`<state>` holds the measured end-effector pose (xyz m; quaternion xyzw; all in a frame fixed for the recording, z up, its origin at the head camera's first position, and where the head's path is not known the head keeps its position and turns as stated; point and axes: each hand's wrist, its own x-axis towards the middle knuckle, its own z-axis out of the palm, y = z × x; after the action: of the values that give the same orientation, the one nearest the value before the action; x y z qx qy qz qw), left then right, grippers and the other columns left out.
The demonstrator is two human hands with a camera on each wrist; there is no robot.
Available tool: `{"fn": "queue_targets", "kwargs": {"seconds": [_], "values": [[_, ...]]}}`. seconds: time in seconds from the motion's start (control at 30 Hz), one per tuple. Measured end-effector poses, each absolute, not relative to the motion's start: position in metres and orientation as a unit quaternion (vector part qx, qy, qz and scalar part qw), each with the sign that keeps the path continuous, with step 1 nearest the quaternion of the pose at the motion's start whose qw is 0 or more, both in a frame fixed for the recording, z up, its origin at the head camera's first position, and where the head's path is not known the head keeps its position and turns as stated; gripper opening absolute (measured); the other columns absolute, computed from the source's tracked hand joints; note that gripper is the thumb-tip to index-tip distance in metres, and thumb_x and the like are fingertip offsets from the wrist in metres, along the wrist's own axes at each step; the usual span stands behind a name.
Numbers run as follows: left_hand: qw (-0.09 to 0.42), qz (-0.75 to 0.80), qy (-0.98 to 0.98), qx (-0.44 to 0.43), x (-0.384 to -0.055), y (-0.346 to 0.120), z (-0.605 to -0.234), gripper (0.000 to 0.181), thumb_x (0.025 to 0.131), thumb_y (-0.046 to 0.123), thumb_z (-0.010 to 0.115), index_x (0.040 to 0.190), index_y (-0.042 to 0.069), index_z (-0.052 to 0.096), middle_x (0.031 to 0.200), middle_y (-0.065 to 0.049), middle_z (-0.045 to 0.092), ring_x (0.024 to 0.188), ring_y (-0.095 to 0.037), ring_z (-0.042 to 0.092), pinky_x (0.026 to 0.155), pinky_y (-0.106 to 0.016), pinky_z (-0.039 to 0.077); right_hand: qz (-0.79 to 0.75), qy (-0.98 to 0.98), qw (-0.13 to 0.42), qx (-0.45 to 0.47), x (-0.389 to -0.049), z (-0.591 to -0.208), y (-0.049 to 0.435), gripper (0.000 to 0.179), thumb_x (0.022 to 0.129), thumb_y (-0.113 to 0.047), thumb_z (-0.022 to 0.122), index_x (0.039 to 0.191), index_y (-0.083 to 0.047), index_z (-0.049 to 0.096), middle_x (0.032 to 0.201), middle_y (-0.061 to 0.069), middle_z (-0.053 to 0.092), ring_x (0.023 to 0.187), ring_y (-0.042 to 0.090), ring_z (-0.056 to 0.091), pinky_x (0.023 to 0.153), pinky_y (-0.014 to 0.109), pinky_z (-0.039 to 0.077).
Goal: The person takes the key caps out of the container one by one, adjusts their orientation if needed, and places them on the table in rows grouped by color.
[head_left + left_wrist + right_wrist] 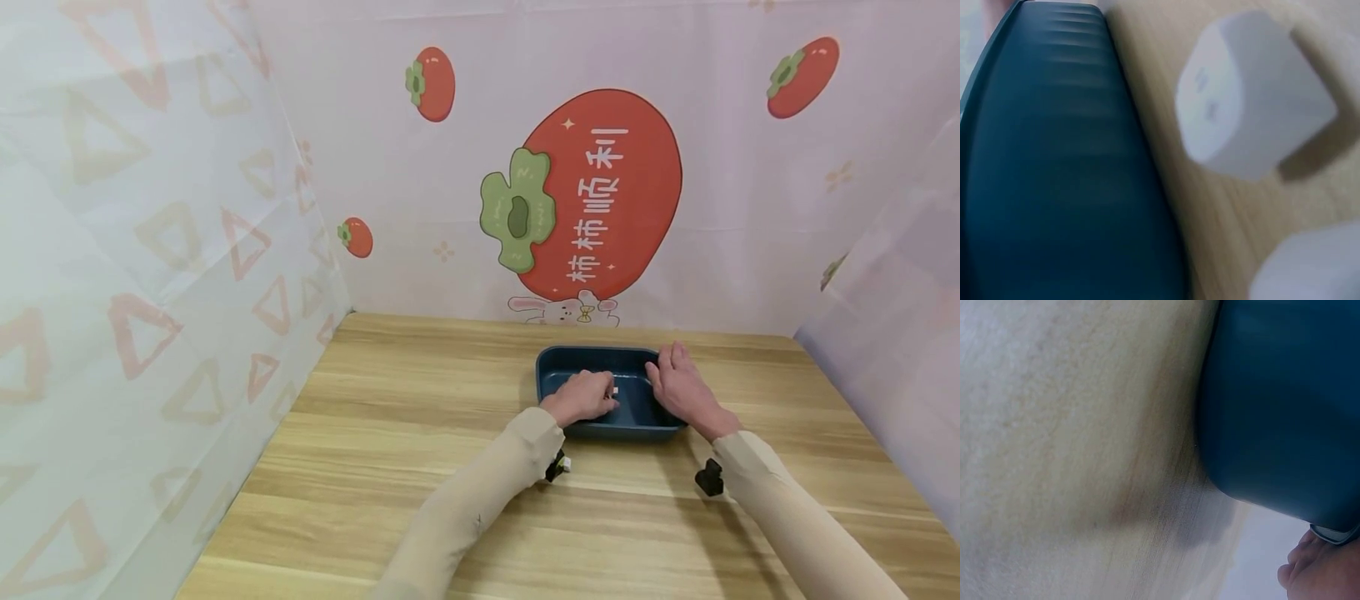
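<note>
A dark blue rectangular tray (pixel 626 433) with raised walls stands on the wooden table. My left hand (pixel 581 397) reaches over its near wall with curled fingers. A small white piece (pixel 616 390) shows at those fingertips; most of it is hidden, so its kind is unclear. At the tray's right end, my right hand (pixel 684 387) grips the rim, its thumb side towards the inside. In the right wrist view, the fingers (pixel 1310 562) of that hand lie by the tray's rim (pixel 1335 534).
The left wrist view shows a white block (pixel 1260 100) with faint marks on the table beside the tray, and part of another white thing (pixel 1316 269). Black wrist cameras hang under both sleeves. Printed sheets wall the table (pixel 390 392) at the back and sides.
</note>
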<state>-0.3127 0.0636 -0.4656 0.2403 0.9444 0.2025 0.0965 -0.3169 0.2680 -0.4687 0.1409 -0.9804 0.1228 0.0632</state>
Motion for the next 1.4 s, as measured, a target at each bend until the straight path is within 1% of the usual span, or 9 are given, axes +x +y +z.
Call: {"fn": "queue_targets", "kwargs": {"seconds": [0.27,0.47,0.6,0.7,0.8,0.9,1.0,1.13,1.4], "values": [[0.103,0.232,0.941,0.223,-0.312,0.058,-0.462,0.014,0.095,0.033,0.064,0.098,0.020,0.058,0.082,0.008,0.059,0.066,-0.008,0.055,0.058,-0.021,0.045,0.122,-0.980,0.072,0.143,-0.317,-0.469,0.268,0.056,0.106,-0.019,0.036,0.137,0.026,0.027,0.143,0.052,0.020,0.135,0.063,0.022,0.110,0.066,0.024],[0.087,0.240,0.940,0.227,-0.312,0.056,-0.458,0.013,0.095,0.033,0.065,0.094,0.022,0.057,0.081,0.008,0.058,0.067,-0.008,0.054,0.058,-0.021,0.045,0.127,-0.979,0.066,0.146,-0.317,-0.466,0.268,0.057,0.106,-0.019,0.035,0.138,0.027,0.025,0.144,0.052,0.018,0.136,0.063,0.020,0.112,0.065,0.021],[0.081,0.239,0.940,0.230,-0.311,0.054,-0.453,0.014,0.094,0.033,0.065,0.092,0.022,0.057,0.078,0.008,0.058,0.066,-0.009,0.055,0.057,-0.020,0.045,0.127,-0.979,0.068,0.145,-0.317,-0.465,0.268,0.057,0.106,-0.020,0.035,0.138,0.026,0.025,0.144,0.051,0.018,0.136,0.062,0.020,0.112,0.065,0.021],[0.075,0.233,0.941,0.235,-0.309,0.051,-0.448,0.014,0.095,0.034,0.064,0.097,0.021,0.060,0.079,0.008,0.059,0.066,-0.008,0.055,0.059,-0.019,0.045,0.128,-0.979,0.067,0.144,-0.316,-0.466,0.268,0.057,0.106,-0.020,0.035,0.138,0.026,0.025,0.144,0.052,0.018,0.136,0.062,0.020,0.112,0.065,0.022],[0.067,0.230,0.940,0.243,-0.307,0.049,-0.443,0.019,0.096,0.035,0.063,0.103,0.019,0.065,0.080,0.008,0.060,0.067,-0.007,0.056,0.061,-0.018,0.046,0.128,-0.979,0.069,0.145,-0.316,-0.466,0.268,0.056,0.106,-0.019,0.036,0.137,0.026,0.026,0.144,0.052,0.019,0.136,0.063,0.021,0.112,0.065,0.022],[0.068,0.233,0.938,0.249,-0.305,0.046,-0.440,0.020,0.095,0.037,0.063,0.101,0.018,0.068,0.077,0.009,0.061,0.065,-0.005,0.056,0.059,-0.016,0.046,0.130,-0.979,0.064,0.142,-0.316,-0.466,0.268,0.057,0.106,-0.020,0.035,0.138,0.026,0.025,0.145,0.051,0.018,0.137,0.062,0.019,0.113,0.065,0.020],[0.075,0.242,0.932,0.260,-0.304,0.042,-0.438,0.018,0.094,0.036,0.065,0.095,0.019,0.069,0.072,0.010,0.061,0.062,-0.004,0.057,0.057,-0.016,0.046,0.136,-0.979,0.053,0.139,-0.317,-0.465,0.268,0.059,0.106,-0.022,0.033,0.139,0.026,0.023,0.146,0.050,0.016,0.138,0.062,0.017,0.113,0.065,0.018],[0.078,0.246,0.924,0.283,-0.303,0.037,-0.435,0.015,0.091,0.035,0.068,0.093,0.020,0.068,0.076,0.011,0.061,0.064,-0.003,0.056,0.059,-0.014,0.046,0.144,-0.979,0.046,0.136,-0.317,-0.465,0.268,0.060,0.107,-0.023,0.032,0.140,0.026,0.021,0.147,0.050,0.014,0.138,0.062,0.015,0.113,0.065,0.017],[0.080,0.242,0.910,0.328,-0.297,0.027,-0.428,0.011,0.092,0.033,0.068,0.095,0.023,0.064,0.086,0.012,0.062,0.072,-0.005,0.055,0.063,-0.014,0.045,0.142,-0.975,0.075,0.151,-0.317,-0.469,0.269,0.056,0.106,-0.020,0.034,0.137,0.026,0.025,0.143,0.052,0.019,0.136,0.063,0.019,0.111,0.066,0.022]]}}
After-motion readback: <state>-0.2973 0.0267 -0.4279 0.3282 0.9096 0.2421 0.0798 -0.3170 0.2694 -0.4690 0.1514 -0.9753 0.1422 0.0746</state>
